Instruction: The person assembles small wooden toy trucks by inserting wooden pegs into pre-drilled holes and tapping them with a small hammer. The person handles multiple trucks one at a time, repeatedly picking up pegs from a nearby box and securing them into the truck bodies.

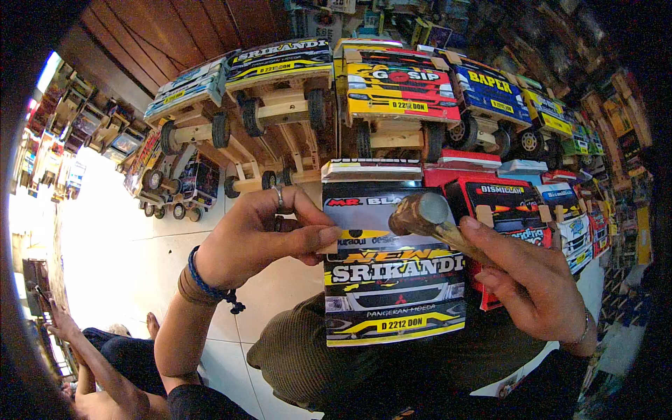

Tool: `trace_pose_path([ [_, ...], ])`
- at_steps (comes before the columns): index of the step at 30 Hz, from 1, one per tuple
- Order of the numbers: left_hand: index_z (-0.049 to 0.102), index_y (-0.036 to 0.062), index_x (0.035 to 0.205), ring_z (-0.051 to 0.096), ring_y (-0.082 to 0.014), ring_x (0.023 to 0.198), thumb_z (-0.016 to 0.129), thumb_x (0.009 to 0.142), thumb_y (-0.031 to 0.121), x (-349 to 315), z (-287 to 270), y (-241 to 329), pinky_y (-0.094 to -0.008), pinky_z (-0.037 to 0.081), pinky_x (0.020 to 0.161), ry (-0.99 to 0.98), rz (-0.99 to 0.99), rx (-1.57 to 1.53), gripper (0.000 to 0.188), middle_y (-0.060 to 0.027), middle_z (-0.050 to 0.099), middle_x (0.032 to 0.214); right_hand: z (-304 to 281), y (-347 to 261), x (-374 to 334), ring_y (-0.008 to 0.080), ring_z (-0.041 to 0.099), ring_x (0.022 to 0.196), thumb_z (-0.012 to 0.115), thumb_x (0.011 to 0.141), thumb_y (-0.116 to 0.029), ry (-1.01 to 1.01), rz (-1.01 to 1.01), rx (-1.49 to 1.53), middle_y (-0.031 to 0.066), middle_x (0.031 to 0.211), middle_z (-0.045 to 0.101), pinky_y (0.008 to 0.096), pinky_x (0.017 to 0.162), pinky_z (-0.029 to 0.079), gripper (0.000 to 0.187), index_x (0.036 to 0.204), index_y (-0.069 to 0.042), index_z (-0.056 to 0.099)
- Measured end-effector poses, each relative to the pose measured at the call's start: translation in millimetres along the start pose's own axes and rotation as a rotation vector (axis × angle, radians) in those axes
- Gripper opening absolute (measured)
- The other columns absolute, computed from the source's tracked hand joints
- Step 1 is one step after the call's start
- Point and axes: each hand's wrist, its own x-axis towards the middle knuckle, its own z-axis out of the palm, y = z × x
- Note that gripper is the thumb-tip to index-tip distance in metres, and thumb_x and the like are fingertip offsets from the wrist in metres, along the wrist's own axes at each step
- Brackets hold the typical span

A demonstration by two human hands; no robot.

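In front of me a toy truck (395, 301) with a printed black, white and yellow front faces up, close above my lap. My left hand (269, 231) is at its left edge, thumb and fingers closed on a small wooden tab (328, 247) against the side. My right hand (528, 283) grips a hammer (427, 210) with a worn round head and a wooden handle. The hammer head hangs over the upper part of the printed front, hiding some of it. Whether it touches the surface I cannot tell.
Finished-looking toy trucks (402, 91) with wheels and wooden undersides stand in a row at the far side. More truck bodies, one red (500, 203), crowd the right. Another person's arm (98, 364) shows at lower left, above a pale tiled floor (234, 294).
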Motion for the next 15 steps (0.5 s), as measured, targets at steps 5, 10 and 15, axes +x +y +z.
trace_pose_path([
  [5, 0.065, -0.0004, 0.094, 0.065, -0.0093, 0.075, 0.073, 0.088, 0.013, 0.2, -3.9, 0.9, -0.0223, 0.054, 0.069, -0.047, -0.006, -0.004, 0.016, -0.0056, 0.068, 0.086, 2.2, -1.3, 2.0, 0.0293, 0.069, 0.091, 0.059, 0.089, 0.001, -0.039, 0.013, 0.036, 0.0196, 0.116, 0.066, 0.0360, 0.081, 0.053, 0.054, 0.141, 0.001, 0.045],
  [10, 0.065, -0.0006, 0.094, 0.065, -0.0092, 0.075, 0.073, 0.088, 0.013, -0.6, -3.6, -0.2, -0.0223, 0.054, 0.069, -0.039, -0.016, -0.003, 0.017, -0.0055, 0.068, 0.086, 4.2, -2.1, 4.8, 0.0274, 0.069, 0.079, 0.060, 0.088, 0.001, -0.101, 0.026, 0.000, 0.0193, 0.106, 0.068, 0.0360, 0.076, 0.053, 0.059, 0.143, -0.001, 0.042],
  [15, 0.064, -0.0009, 0.094, 0.065, -0.0096, 0.075, 0.073, 0.088, 0.013, -0.3, -4.2, 0.1, -0.0227, 0.055, 0.069, -0.049, -0.006, 0.009, 0.017, -0.0058, 0.068, 0.087, 3.8, -2.4, 6.3, 0.0282, 0.068, 0.079, 0.062, 0.086, 0.002, -0.094, -0.041, 0.000, 0.0199, 0.102, 0.067, 0.0361, 0.075, 0.053, 0.061, 0.144, -0.001, 0.042],
])
